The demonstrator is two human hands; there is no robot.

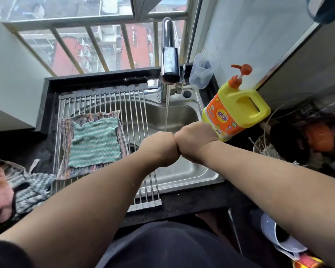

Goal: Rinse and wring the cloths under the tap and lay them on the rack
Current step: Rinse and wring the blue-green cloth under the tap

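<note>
Cloths (94, 141) on rack (104, 97), left of hands (176, 146)

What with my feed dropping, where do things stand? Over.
Left hand and right hand fisted together under running tap, contents hidden. Green cloth on striped cloth, flat on rack. Detergent bottle beside right wrist.
</note>
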